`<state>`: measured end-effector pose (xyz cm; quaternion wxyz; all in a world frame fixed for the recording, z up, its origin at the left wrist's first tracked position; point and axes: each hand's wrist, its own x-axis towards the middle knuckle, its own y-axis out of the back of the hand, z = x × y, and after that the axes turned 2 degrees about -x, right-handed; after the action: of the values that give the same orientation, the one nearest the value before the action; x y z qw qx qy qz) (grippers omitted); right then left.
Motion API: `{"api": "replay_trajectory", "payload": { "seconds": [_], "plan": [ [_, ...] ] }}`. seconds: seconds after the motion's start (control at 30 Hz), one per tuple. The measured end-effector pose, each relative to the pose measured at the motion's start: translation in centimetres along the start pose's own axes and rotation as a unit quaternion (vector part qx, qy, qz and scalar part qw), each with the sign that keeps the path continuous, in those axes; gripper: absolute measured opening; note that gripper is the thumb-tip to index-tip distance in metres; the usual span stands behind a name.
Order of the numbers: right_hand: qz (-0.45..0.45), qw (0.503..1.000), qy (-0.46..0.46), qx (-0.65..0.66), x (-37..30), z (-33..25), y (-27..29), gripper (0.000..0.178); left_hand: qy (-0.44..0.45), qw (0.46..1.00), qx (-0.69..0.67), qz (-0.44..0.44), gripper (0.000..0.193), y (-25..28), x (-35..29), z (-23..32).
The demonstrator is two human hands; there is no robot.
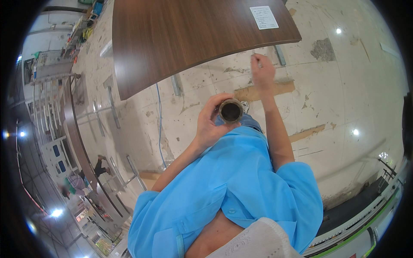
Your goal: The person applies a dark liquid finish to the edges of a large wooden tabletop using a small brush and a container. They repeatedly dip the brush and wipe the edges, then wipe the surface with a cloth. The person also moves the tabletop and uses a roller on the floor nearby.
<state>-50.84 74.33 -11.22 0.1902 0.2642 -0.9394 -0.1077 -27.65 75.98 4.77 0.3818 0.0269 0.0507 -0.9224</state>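
Note:
A round, open-topped cup-like container [231,101], brownish at the rim and dark inside, is held upright close to my body. The fingers and thumb of my left hand [208,124] wrap around its side. Farther forward and to the right, my right hand [263,76] is raised just short of the table's near edge. Its fingers are curled together in a pinch, slightly blurred, and whatever they may hold is too small to make out. A dark brown wood-grain tabletop [185,38] stretches ahead of both hands.
A white printed label [264,17] lies on the tabletop's right part. Metal legs [176,85] and a blue cord [159,124] show beneath it on the worn tiled floor. Another panel [77,124] stands to the left, near another person [76,182]. Machinery [357,228] is at lower right.

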Motion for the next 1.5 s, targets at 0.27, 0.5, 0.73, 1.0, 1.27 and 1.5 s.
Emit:
{"api": "replay_trajectory", "payload": {
  "seconds": [0.27, 0.5, 0.73, 1.0, 1.27, 1.5],
  "plan": [
    [0.057, 0.997, -0.016, -0.039, -3.1, -0.2, 0.7, 0.011, -0.012, 1.000, -0.004, -0.016, 0.080, -1.6, -2.6, -0.4],
    [-0.039, 0.999, 0.017, -0.029, -5.4, -0.6, 1.5, 0.013, 0.008, 1.000, -0.010, -0.007, 0.079, -2.4, -5.1, -0.7],
    [0.043, 0.998, -0.028, -0.024, -5.9, 1.1, 5.8, 0.012, -0.008, 1.000, 0.003, -0.010, 0.080, -3.7, -7.7, -1.0],
    [0.032, 0.997, -0.008, -0.069, -8.6, 1.0, 7.1, 0.010, -0.020, 0.999, 0.006, -0.035, 0.080, -5.6, -9.6, -1.6],
    [-0.068, 0.996, 0.045, -0.032, -7.3, 0.4, 6.4, 0.010, -0.011, 0.999, 0.010, -0.035, 0.074, -4.8, -8.7, -1.3],
    [0.057, 0.997, -0.016, -0.046, -8.2, 1.8, 9.0, 0.009, -0.001, 0.999, 0.011, -0.035, 0.075, -6.2, -10.9, -1.7]
  ]
}}
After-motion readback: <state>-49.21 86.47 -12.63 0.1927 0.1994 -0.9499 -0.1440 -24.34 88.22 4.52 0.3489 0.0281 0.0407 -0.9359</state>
